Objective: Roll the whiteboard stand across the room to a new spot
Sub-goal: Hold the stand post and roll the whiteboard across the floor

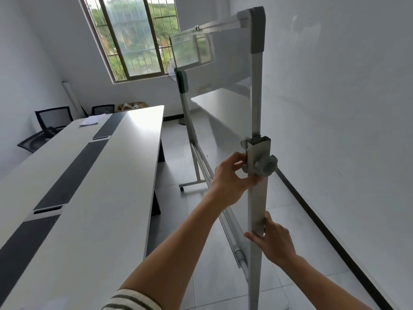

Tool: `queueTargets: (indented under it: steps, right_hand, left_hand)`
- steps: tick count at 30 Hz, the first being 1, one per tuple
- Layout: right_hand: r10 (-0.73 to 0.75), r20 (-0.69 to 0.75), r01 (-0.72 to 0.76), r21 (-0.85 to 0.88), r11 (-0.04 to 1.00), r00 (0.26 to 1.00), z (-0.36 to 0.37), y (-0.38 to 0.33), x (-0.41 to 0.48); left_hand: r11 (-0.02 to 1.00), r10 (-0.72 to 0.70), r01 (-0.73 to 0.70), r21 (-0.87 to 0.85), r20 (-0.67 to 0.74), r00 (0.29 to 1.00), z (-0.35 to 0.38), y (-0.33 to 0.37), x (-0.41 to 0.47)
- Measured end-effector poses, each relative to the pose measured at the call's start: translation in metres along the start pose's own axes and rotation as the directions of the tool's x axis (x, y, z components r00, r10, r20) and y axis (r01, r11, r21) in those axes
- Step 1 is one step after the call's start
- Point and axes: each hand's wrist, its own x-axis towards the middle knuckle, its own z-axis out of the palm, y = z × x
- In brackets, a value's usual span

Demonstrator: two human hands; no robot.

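The whiteboard stand (pixel 257 90) rises right of centre, a glossy board in a grey metal frame seen nearly edge-on. Its near upright post carries a grey clamp knob (pixel 268 167). My left hand (pixel 232 175) grips that post just below the knob, fingers wrapped round its left side. Lower on the same post, my right hand (pixel 273 239) holds it with the thumb across the front. The far post ends in a foot with a small castor (pixel 182 188) on the tiled floor. A tray rail (pixel 230 229) runs along the board's bottom edge.
A long white conference table (pixel 89 175) with dark inlays fills the left, leaving a narrow tiled aisle beside the stand. The white wall (pixel 335 108) with a dark skirting lies close on the right. Two mesh chairs (pixel 53 119) and a barred window (pixel 134 36) are at the far end.
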Motion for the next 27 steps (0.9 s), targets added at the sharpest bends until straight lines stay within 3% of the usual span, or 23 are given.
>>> queueTargets:
  steps: [12,27]
  right_hand:
    - [-0.052,-0.017,0.052,-0.028,0.998,0.998,0.063,-0.043,0.223]
    - [-0.056,0.015,0.057,-0.021,0.998,0.998,0.098,-0.082,0.511]
  left_hand:
    - [0.994,-0.051,0.049,-0.094,-0.026,0.998,-0.093,-0.092,0.185]
    - [0.997,-0.058,0.054,-0.063,-0.051,0.997,-0.171,-0.196,0.445]
